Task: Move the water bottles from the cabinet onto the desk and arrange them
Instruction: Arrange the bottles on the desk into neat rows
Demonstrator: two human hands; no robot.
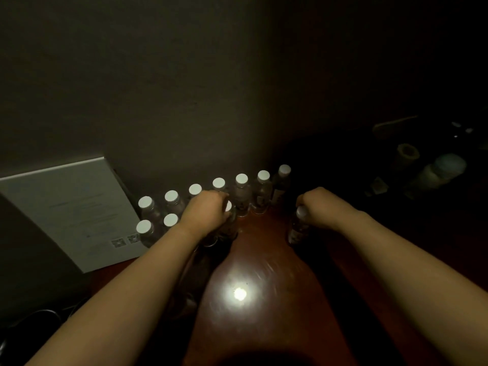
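Both hands are on bottles in the middle of the frame: the left hand point(204, 210) is curled around the neck of a bottle in the front row point(229, 223), whose white cap peeks out at the hand's right edge, and the right hand point(315, 204) grips the top of a lone bottle point(297, 229) standing apart to the right on the reddish-brown desk point(264, 260). Behind them, a back row of capped bottles point(241, 192) curves along the wall from centre-left to centre-right, with two more front bottles point(158, 228) just beside it at the left. These look like small clear plastic bottles, apparently full and so moderately heavy for their size, with thin walls that would dent under a hard squeeze and smooth sides that could slip. The shoulder just below the cap seems the surest place to hold, since the cap ridge stops the fingers sliding. Standing close together, they would likely topple in a chain if one is knocked. Much is hard to read: the scene is very dark, a bright glare spot point(239, 294) sits on the desk in the lower centre, labels are illegible, and the left hand may hide another bottle beneath it. A pale board point(66, 207) leans at the left; dim objects in the upper right point(435, 170) cannot be identified, and no cabinet is visible.
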